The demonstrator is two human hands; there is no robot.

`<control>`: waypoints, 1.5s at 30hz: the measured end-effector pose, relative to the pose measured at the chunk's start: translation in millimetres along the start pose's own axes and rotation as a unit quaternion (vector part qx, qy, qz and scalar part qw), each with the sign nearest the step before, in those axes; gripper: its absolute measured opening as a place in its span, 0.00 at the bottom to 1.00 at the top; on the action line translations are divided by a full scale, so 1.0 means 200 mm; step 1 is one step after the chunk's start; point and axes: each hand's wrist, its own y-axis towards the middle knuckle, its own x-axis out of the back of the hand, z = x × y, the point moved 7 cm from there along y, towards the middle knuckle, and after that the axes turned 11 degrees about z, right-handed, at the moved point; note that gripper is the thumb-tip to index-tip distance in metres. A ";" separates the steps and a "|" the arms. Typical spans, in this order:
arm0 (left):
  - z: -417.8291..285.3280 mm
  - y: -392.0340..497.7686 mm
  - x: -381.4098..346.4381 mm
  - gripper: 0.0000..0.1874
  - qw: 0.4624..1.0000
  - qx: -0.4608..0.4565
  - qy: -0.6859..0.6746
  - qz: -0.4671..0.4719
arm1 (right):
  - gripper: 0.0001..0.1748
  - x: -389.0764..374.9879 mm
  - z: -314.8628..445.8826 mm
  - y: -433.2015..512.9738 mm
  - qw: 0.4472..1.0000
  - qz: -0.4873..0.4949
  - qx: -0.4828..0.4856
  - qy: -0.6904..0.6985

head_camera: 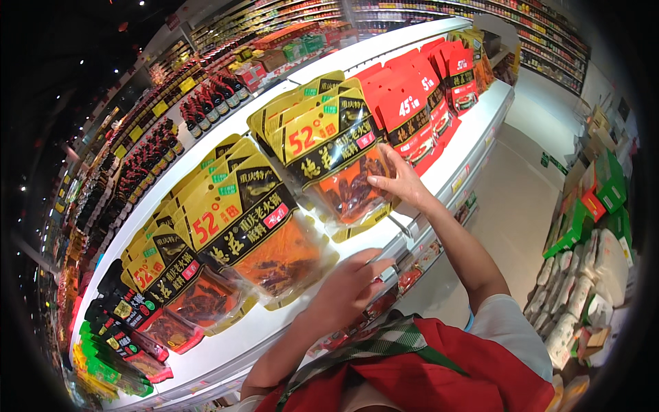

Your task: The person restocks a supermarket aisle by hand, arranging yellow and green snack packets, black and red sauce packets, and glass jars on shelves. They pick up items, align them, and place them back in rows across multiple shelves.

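Observation:
My right hand [404, 177] grips the right edge of a yellow-and-black hot pot seasoning pouch [334, 154], its thumb resting on the clear window. Dried chillies in reddish-orange paste show through that window. This pouch leans at the front of a row of matching ones on a white shelf [399, 224]. Near the shelf's front edge, my left hand [352, 283] is slightly blurred, fingers apart, with nothing seen in it. Just left of it stands another row of yellow pouches [257, 232], and a third such row [180, 278] is farther left.
Red pouches [406, 110] fill the shelf to the right. Black pouches [126, 329] and green ones [105, 360] stand at the far left. Behind the shelf are dark bottles [213, 103]. An aisle floor [504, 206] runs on the right, beside green boxes [576, 226] and white sacks [571, 304].

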 end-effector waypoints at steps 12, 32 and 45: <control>0.15 0.21 -0.03 0.36 0.978 0.102 0.179 -0.041 | 0.46 -0.08 0.14 0.21 0.935 0.175 -0.041 0.307; 0.15 0.20 -0.01 0.34 0.975 0.123 0.152 -0.109 | 0.45 -0.04 0.33 0.14 0.991 0.014 0.054 -0.117; 0.16 0.21 -0.04 0.39 0.966 0.140 0.182 -0.117 | 0.19 -0.28 0.92 0.51 0.797 0.003 0.381 -0.469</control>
